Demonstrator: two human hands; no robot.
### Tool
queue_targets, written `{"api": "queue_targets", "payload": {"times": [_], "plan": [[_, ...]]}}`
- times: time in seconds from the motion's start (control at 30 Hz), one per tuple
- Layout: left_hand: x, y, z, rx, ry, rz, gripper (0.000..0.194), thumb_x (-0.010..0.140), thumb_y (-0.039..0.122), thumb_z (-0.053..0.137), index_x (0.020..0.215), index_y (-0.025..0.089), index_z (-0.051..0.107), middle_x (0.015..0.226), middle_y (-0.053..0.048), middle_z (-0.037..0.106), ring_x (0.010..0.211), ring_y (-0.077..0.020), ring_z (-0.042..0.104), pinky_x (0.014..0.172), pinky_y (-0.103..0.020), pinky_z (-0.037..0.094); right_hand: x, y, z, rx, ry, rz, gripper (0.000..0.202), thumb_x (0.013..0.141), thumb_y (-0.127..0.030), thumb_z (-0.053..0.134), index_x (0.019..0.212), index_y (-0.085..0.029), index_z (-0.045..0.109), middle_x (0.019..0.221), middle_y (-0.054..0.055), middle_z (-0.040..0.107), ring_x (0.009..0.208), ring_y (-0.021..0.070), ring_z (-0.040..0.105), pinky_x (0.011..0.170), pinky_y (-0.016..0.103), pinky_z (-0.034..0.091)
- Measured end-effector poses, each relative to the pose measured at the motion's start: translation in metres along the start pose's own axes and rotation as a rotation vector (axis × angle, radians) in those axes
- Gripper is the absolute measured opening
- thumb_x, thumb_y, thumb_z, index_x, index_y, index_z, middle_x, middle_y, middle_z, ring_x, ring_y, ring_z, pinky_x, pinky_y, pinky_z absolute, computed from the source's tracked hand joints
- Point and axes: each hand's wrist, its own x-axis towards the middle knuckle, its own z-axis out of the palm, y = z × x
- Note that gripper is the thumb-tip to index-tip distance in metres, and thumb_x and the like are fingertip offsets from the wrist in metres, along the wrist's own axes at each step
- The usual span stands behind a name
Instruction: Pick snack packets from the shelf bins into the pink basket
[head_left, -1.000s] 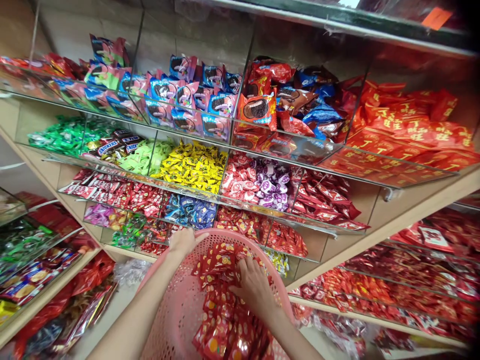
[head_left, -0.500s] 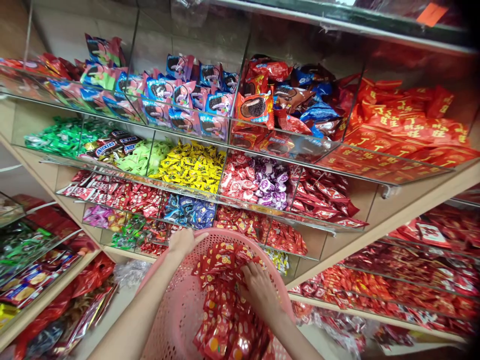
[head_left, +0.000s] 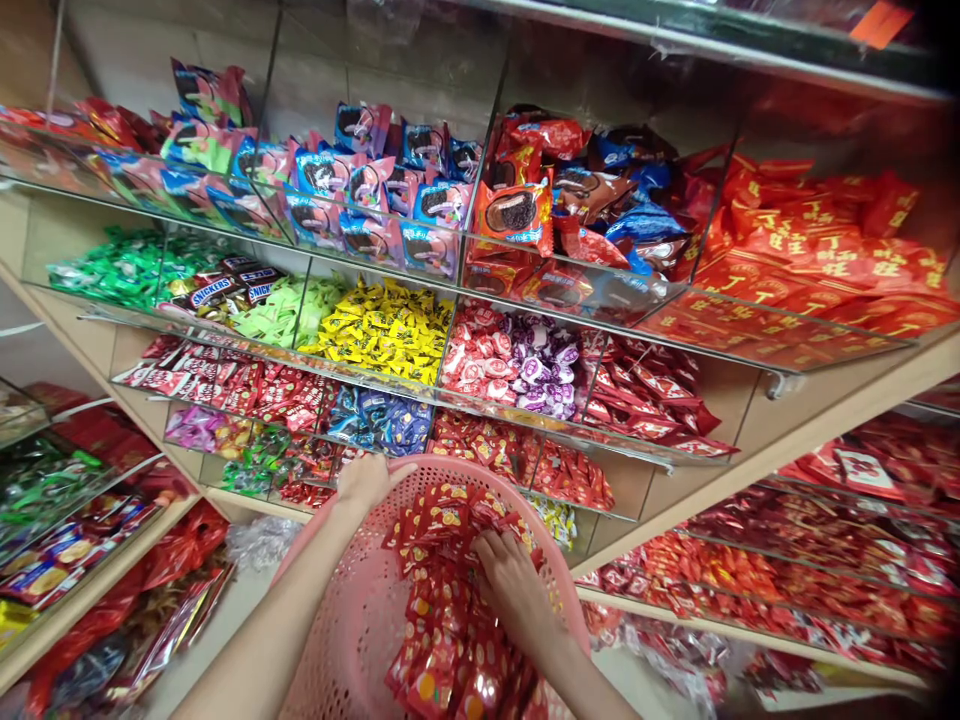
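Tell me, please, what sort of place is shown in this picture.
Probably a sweet shop or a store's snack section: divided, tiered shelves hold heaped yellow-wrapped pieces and Snickers bars, and a pink basket in front holds many small red packets.

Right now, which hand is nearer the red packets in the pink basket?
Right. The right hand is on the red packets; the left hand is apart from them, at the rim of the pink basket.
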Motion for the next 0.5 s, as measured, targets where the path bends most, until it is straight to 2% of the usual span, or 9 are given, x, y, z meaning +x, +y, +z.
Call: {"api": "queue_targets", "payload": {"times": [0.17, 0.5], "plan": [[0.000, 0.000, 0.000, -0.004, -0.002, -0.001, 0.077, 0.066, 0.071, 0.016, 0.082, 0.011, 0.062, 0.085, -0.018, 0.062, 0.082, -0.0290, 0.057, 0.071, -0.037, 0.043, 0.004, 0.000, -0.001, 0.004, 0.017, -0.025, 0.027, 0.075, -0.007, 0.041, 0.095, -0.022, 0.050, 0.093, 0.004, 0.055, 0.087, 0.0195, 0.046, 0.073, 0.032, 0.033], [0.002, -0.003, 0.005, -0.018, -0.005, 0.014, 0.076, 0.065, 0.071, 0.015, 0.081, 0.013, 0.062, 0.084, -0.017, 0.062, 0.081, -0.0288, 0.057, 0.069, -0.038, 0.042, 0.015, 0.003, 0.002, -0.007, 0.021, 0.003, 0.026, 0.074, -0.003, 0.040, 0.091, -0.020, 0.051, 0.096, 0.005, 0.054, 0.090, 0.0198, 0.046, 0.076, 0.033, 0.035]]}}
